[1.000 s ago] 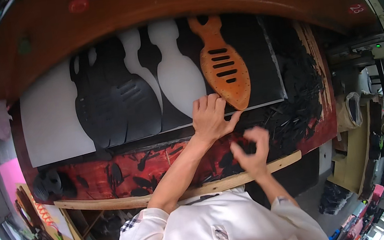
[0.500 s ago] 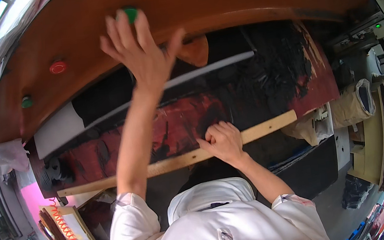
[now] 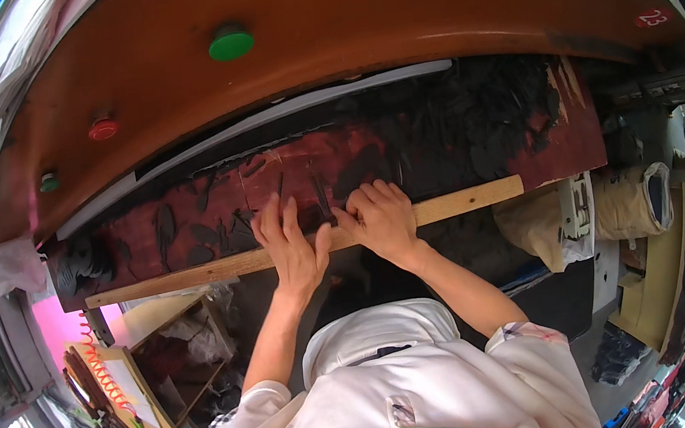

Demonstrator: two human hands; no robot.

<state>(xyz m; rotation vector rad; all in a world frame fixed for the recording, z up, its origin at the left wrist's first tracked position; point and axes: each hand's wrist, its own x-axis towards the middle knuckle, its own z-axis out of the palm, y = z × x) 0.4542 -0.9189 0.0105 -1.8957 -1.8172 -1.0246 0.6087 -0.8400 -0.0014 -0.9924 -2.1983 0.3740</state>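
My left hand [image 3: 291, 253] rests over the wooden strip [image 3: 193, 278] along the near edge of a dark red work table [image 3: 291, 168]. Its fingers are spread and it holds nothing. Close beside it, my right hand [image 3: 383, 221] is curled over the same strip, fingers bent and pressed together, thumb toward the left hand. Thin black scraps [image 3: 164, 232] lie on the table past my fingertips, thickest in a pile [image 3: 479, 123] toward the right. Above the far side hangs a wide brown machine panel [image 3: 382, 4] bearing a large green button [image 3: 231, 43].
A red button [image 3: 103, 128] and a small green one [image 3: 48, 182] sit on the panel's left. A long pale bar [image 3: 325, 94] lies under the panel's edge. At right is a wrapped roll [image 3: 633, 201]; at lower left, a wooden shelf [image 3: 203, 350] and a red coiled hose [image 3: 101, 374].
My left hand has come down from the large green button to the wooden strip. The panel edge now covers more of the table's far side, hiding an orange-brown piece. My right hand stays on the strip.
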